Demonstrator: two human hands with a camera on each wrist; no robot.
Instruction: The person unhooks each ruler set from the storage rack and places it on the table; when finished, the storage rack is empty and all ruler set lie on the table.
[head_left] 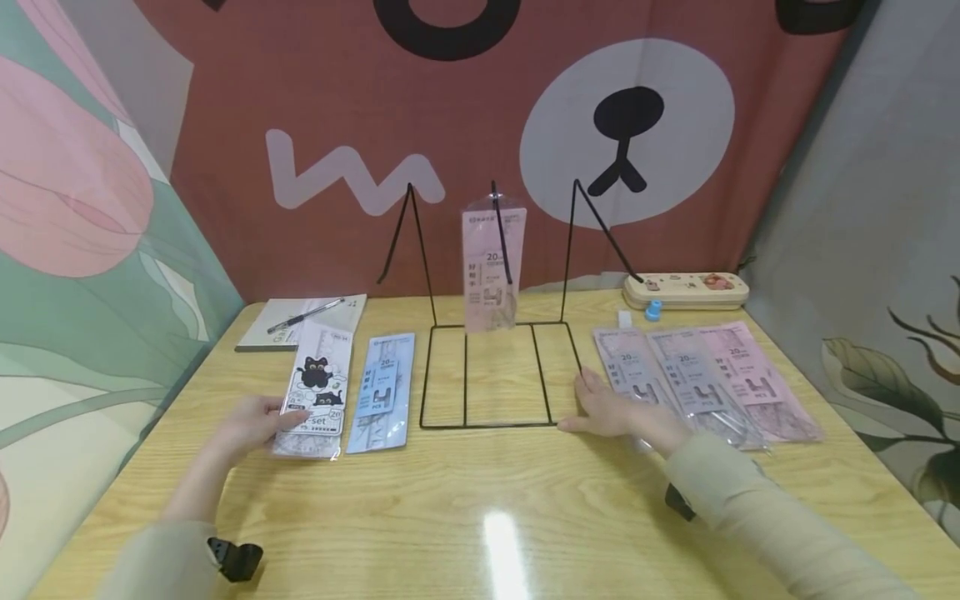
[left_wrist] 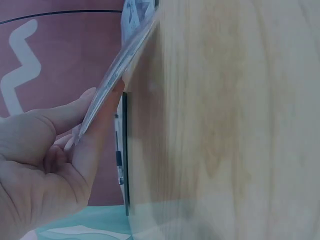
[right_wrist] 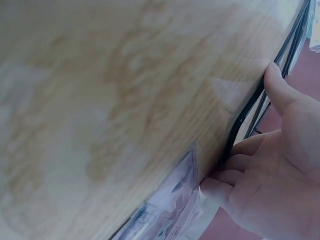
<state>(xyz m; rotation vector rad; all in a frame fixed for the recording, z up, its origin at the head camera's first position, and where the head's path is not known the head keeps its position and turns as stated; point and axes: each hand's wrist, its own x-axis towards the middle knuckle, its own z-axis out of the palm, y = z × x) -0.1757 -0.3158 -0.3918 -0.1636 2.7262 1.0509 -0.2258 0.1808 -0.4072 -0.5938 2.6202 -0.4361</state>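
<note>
My left hand (head_left: 251, 425) pinches the lower left edge of a clear ruler-set packet (head_left: 318, 379) printed with black cats. In the left wrist view this packet (left_wrist: 112, 75) is tilted up off the table, between thumb and fingers. A black wire display rack (head_left: 495, 426) stands mid-table, with three arms at its top. On the middle arm hangs a pink ruler-set packet (head_left: 477, 250). My right hand (head_left: 611, 410) holds the rack's front right corner, the thumb (right_wrist: 275, 80) on the front wire and the fingers by the side wire. A blue ruler-set packet (head_left: 384, 392) lies left of the rack.
Right of the rack lie three overlapping packets: a purplish one (head_left: 624, 354), a greyish one (head_left: 684, 358) and a pink one (head_left: 757, 367). Behind them are a small blue item (head_left: 653, 311) and a cream tin case (head_left: 686, 292). A pen (head_left: 307, 312) rests on a notebook (head_left: 270, 310) at back left.
</note>
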